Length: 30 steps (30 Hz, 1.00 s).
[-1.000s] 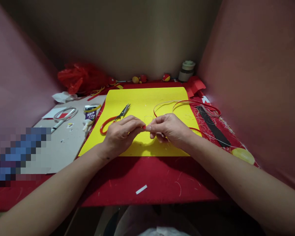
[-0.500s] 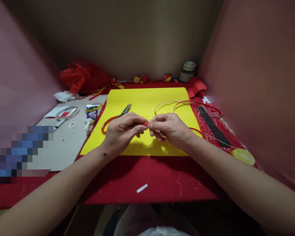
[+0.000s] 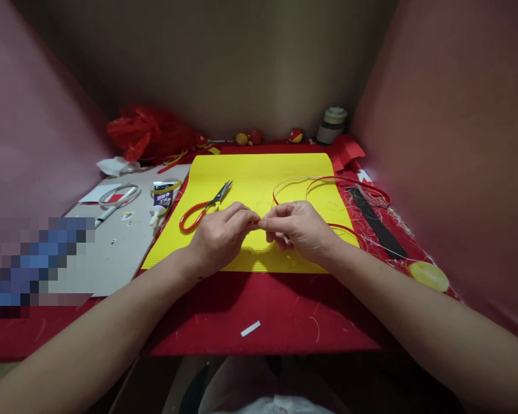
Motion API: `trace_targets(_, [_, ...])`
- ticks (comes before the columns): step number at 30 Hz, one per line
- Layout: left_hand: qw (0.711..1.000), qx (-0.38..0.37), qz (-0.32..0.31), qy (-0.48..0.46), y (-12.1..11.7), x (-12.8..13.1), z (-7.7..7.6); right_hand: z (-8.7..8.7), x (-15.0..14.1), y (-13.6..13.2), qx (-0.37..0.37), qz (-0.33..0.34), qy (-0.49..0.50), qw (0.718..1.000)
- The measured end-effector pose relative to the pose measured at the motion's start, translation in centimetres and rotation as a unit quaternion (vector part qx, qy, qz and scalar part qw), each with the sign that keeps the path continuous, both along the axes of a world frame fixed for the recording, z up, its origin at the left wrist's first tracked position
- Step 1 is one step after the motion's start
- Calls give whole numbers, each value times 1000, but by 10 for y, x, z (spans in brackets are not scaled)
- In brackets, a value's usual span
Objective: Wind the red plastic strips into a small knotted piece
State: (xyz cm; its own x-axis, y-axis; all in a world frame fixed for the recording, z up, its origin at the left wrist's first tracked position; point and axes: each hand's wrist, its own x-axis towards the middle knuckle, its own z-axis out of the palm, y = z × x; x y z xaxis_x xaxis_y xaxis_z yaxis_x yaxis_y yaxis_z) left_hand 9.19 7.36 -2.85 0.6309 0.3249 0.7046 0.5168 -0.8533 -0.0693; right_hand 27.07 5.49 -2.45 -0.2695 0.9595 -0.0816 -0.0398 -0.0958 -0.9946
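My left hand [image 3: 222, 237] and my right hand [image 3: 301, 228] meet above a yellow ribbed sheet [image 3: 254, 172]. Between their pinched fingertips is a small red piece [image 3: 256, 222], mostly covered by the fingers; its exact kind cannot be made out. Both hands are closed on it. Scissors with red handles [image 3: 190, 221] lie just beyond my left hand, blades pointing away. Behind and to the right of my right hand, a thin red strip [image 3: 354, 180] loops across the sheet's edge, beside a pale, thin strand.
On the left, a grey board [image 3: 125, 253] bears a glue tube [image 3: 162, 198] and a coiled strip [image 3: 132, 195]. A black strip [image 3: 377, 221] and yellow disc [image 3: 428, 276] lie right. At the back are a red plastic bag [image 3: 147, 132], small red-yellow figures [image 3: 296, 135] and a jar [image 3: 332, 126].
My left hand has rolled over, its back now turned more upward and its fingers curled further round the red piece. My right hand keeps its pinch, almost in place.
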Motion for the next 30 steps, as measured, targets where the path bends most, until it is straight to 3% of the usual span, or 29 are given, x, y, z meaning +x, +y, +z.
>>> trace_targets(3, [996, -74, -11, -43, -3, 1, 2, -1, 0, 0, 6, 2, 25, 1000])
trace_targets(6, [964, -227, -45, -135, -6, 2, 6, -1, 2, 2, -3, 32, 85, 996])
trace_targets(7, [955, -247, -56, -154, -6, 2, 6, -1, 2, 2, -7, 43, 99, 994])
trace_targets(12, [989, -111, -41, -85, -4, 0, 5, 1, 3, 3, -25, 45, 62, 997])
trace_targets(16, [999, -32, -15, -30, -1, -1, 4, 3, 3, 2, -6, 15, -3, 1000])
trace_targets(23, [1000, 13, -13, 11, -1, -1, 3, 3, -1, -1, -1, -11, -7, 1000])
trace_targets(26, [995, -88, -25, -46, -4, 1, 5, 1, 0, 0, 6, -1, 28, 1000])
trace_targets(28, [969, -212, -43, -117, -7, 3, 7, 0, 1, 1, 8, 21, 65, 998])
trace_targets(30, [939, -288, -64, -179, -8, 4, 7, 0, 3, 3, -1, 46, 95, 994])
